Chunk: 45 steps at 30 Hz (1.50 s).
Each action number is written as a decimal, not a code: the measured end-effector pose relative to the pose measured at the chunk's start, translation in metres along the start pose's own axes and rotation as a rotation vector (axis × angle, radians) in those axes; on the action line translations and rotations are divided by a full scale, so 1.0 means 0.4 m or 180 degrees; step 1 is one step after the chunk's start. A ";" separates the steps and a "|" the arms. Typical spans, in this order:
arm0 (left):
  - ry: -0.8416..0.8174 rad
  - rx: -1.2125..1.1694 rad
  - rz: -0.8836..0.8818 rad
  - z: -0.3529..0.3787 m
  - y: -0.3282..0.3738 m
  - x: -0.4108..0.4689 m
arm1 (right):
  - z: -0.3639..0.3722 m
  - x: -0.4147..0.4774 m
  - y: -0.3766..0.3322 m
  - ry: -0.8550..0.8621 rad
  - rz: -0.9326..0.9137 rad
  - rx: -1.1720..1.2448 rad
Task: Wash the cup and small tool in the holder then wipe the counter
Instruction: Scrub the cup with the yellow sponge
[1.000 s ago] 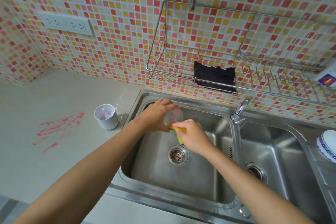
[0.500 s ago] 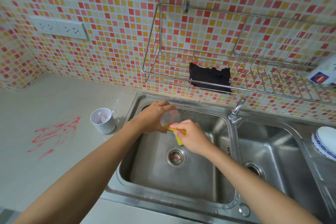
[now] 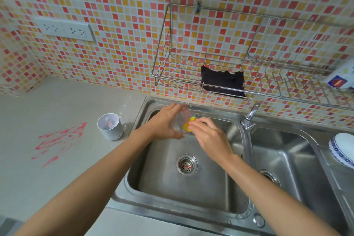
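The small clear glass cup (image 3: 181, 123) sits over the left basin of the steel double sink (image 3: 191, 197), probably so drips fall inside. The left hand (image 3: 164, 124) wraps around it from the left, steadying it, while the right hand (image 3: 208, 137) pinches a yellow sponge (image 3: 188, 124) into its mouth. The white cylindrical holder (image 3: 110, 126) stands on the grey counter (image 3: 57, 101), near red smears (image 3: 57, 140).

holder (image 3: 110, 126) stands on the counter (image 3: 57, 101) just left of the sink (image 3: 191, 188); rack (image 3: 210, 82) hangs behind it.
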<state>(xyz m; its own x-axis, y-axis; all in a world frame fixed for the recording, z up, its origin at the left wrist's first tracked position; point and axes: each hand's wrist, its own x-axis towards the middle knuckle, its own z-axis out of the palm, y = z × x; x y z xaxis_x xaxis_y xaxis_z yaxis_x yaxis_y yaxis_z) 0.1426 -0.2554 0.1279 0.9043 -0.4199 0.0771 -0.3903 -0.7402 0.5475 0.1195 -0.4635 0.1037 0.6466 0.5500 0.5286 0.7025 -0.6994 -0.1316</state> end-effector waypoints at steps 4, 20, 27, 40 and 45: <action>0.0433 0.0031 -0.0077 0.020 0.003 -0.006 | -0.008 0.011 -0.021 0.0094 -0.0032 0.0127; 0.0470 0.0915 0.0243 -0.016 -0.019 0.015 | 0.040 0.068 -0.059 -0.0497 0.0651 0.0065; 0.0497 0.0995 0.0449 -0.016 -0.008 0.003 | 0.022 0.083 -0.078 -0.0504 0.0541 -0.0366; 0.0386 0.0803 0.0337 -0.028 0.004 0.014 | 0.031 0.065 -0.055 -0.0366 0.0614 0.0036; 0.0150 0.0627 0.0304 -0.035 -0.027 0.010 | 0.027 0.064 -0.070 -0.0613 0.0934 0.1099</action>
<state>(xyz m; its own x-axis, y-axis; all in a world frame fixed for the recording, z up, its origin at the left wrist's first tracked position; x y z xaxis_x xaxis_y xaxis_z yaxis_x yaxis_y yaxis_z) 0.1528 -0.2416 0.1340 0.8669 -0.4714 0.1622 -0.4966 -0.7884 0.3630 0.1196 -0.4252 0.1120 0.8524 0.4496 0.2671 0.5188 -0.6633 -0.5393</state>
